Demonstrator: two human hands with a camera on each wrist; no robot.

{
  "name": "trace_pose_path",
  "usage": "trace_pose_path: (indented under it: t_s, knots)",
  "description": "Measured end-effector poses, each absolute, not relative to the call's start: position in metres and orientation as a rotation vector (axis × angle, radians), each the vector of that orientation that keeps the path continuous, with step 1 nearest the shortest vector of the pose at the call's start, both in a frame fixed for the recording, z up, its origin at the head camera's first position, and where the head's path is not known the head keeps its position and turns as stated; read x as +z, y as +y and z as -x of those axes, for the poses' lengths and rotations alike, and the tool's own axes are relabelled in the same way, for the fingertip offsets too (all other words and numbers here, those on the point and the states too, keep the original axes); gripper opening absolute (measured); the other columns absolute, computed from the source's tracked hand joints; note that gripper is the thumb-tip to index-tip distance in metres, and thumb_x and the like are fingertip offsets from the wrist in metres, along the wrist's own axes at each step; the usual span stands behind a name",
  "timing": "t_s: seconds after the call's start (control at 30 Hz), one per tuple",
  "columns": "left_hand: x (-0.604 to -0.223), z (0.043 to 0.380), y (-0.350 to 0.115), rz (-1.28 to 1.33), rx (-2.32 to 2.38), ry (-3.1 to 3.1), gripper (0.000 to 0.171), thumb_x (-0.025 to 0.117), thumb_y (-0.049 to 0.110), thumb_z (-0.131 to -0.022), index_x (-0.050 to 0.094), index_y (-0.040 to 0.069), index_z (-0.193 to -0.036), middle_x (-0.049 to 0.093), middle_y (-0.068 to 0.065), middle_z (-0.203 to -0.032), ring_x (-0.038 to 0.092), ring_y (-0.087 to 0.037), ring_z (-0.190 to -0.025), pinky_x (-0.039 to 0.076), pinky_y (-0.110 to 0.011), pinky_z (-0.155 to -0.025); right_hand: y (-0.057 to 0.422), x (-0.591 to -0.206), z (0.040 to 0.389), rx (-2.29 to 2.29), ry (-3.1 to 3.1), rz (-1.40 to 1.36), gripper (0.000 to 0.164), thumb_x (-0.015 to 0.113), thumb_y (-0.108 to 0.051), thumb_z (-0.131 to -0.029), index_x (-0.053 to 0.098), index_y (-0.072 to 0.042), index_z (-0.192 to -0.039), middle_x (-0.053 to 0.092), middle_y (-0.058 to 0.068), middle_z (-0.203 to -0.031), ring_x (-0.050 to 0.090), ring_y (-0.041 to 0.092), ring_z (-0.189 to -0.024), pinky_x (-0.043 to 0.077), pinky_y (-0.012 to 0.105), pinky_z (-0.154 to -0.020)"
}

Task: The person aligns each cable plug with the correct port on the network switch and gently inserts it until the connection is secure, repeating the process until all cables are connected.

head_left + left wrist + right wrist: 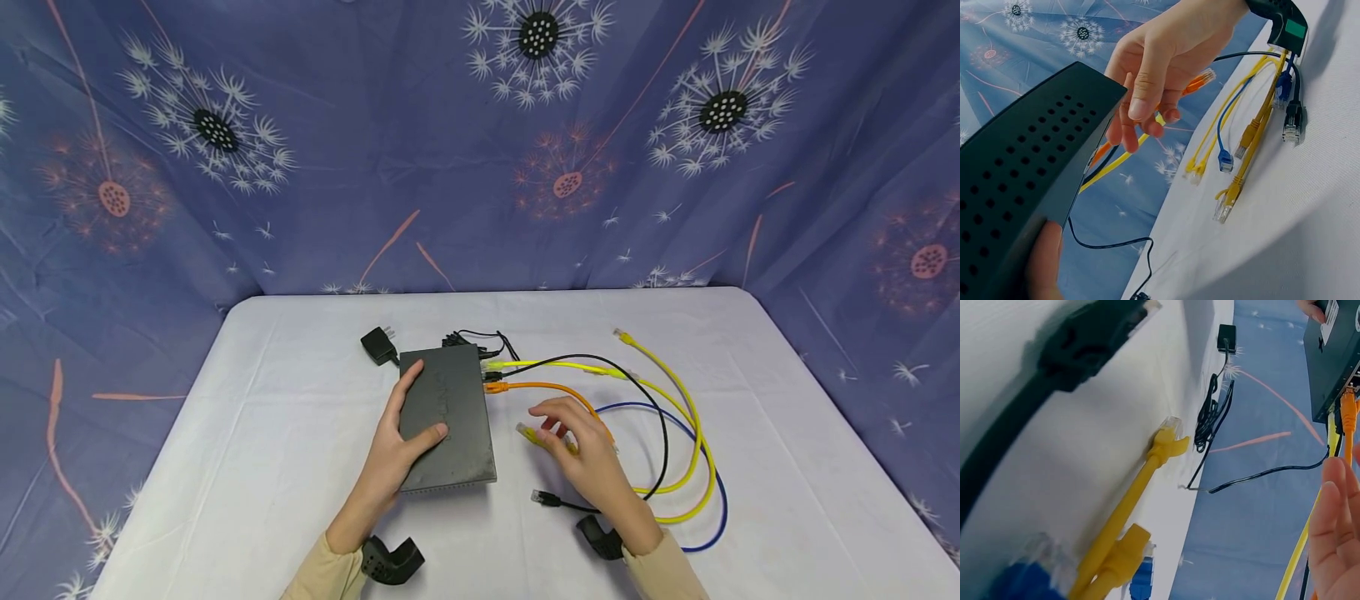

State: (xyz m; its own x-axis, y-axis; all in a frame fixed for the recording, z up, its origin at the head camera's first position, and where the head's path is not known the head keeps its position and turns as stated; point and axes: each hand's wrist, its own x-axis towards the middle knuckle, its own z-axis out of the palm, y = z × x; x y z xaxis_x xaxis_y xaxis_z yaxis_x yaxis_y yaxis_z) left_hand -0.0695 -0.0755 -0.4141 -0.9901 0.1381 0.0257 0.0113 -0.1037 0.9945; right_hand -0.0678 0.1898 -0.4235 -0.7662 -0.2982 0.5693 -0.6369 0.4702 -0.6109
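My left hand (386, 454) grips a dark grey network switch (453, 437) by its left side, thumb across the top. The switch looks raised off the table in the left wrist view. A yellow cable (525, 364), a black cable (491, 377) and an orange cable (543, 385) are plugged into its right side. My right hand (588, 454) hovers right of the switch, fingers loosely bent with nothing visible between them. Below it in the head view lies a loose yellow plug (527, 432). The orange cable's loose plug (1202, 81) shows just behind the right hand.
A black power adapter (377, 346) lies behind the switch with its bundled cord (455, 339). A blue cable (723, 500) and looped yellow cables lie at the right. A black plug (547, 498) lies near the right wrist. Another yellow plug (622, 336) points toward the back.
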Motion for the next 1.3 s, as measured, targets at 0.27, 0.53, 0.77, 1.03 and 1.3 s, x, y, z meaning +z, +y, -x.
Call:
trace_pose_path:
  t_s: [0.27,0.53,0.77,1.03,1.3]
  knots:
    - [-0.414,0.070,-0.075,-0.181,2.265,2.038,0.081,0.072,0.009,-0.083,0.031,0.035,-0.149,0.016,0.001,-0.156,0.012,-0.023,-0.140,0.009,-0.054,-0.107,0.196,-0.426,0.064,1.205,-2.369,-0.761,0.035,0.071,0.010,-0.078,0.065,-0.003,-0.110,0.062,0.003,-0.105,0.057,0.010,-0.081,0.045,0.018,-0.066]
    - [-0.414,0.070,-0.074,-0.173,2.266,2.027,0.081,0.072,0.010,-0.083,0.031,0.036,-0.149,0.016,0.001,-0.155,0.013,-0.024,-0.140,0.009,-0.054,-0.107,0.199,-0.430,0.062,1.176,-2.379,-0.757,0.045,0.072,0.015,-0.074,0.063,-0.004,-0.114,0.061,0.005,-0.106,0.057,0.010,-0.078,0.048,0.021,-0.064]
    - [-0.416,0.070,-0.074,-0.176,2.260,2.049,0.081,0.072,0.010,-0.083,0.032,0.036,-0.148,0.018,0.002,-0.155,0.013,-0.022,-0.140,0.009,-0.053,-0.107,0.202,-0.434,0.060,1.164,-2.426,-0.725,0.044,0.073,0.014,-0.074,0.062,-0.003,-0.114,0.060,0.006,-0.108,0.057,0.011,-0.077,0.049,0.022,-0.063]
    - [-0.418,0.069,-0.074,-0.183,2.271,2.029,0.081,0.072,0.011,-0.084,0.032,0.036,-0.149,0.015,0.001,-0.156,0.009,-0.024,-0.141,0.007,-0.056,-0.107,0.210,-0.442,0.058,1.115,-2.463,-0.680,0.045,0.073,0.011,-0.075,0.062,-0.006,-0.115,0.060,0.007,-0.112,0.058,0.010,-0.075,0.047,0.021,-0.062]
    - [-0.419,0.067,-0.073,-0.189,2.248,2.042,0.080,0.072,0.013,-0.084,0.031,0.036,-0.149,0.013,0.000,-0.157,0.005,-0.025,-0.142,0.005,-0.060,-0.106,0.214,-0.449,0.061,1.048,-2.515,-0.626,0.042,0.076,0.009,-0.074,0.062,0.001,-0.113,0.061,0.011,-0.110,0.058,0.010,-0.073,0.049,0.025,-0.060]
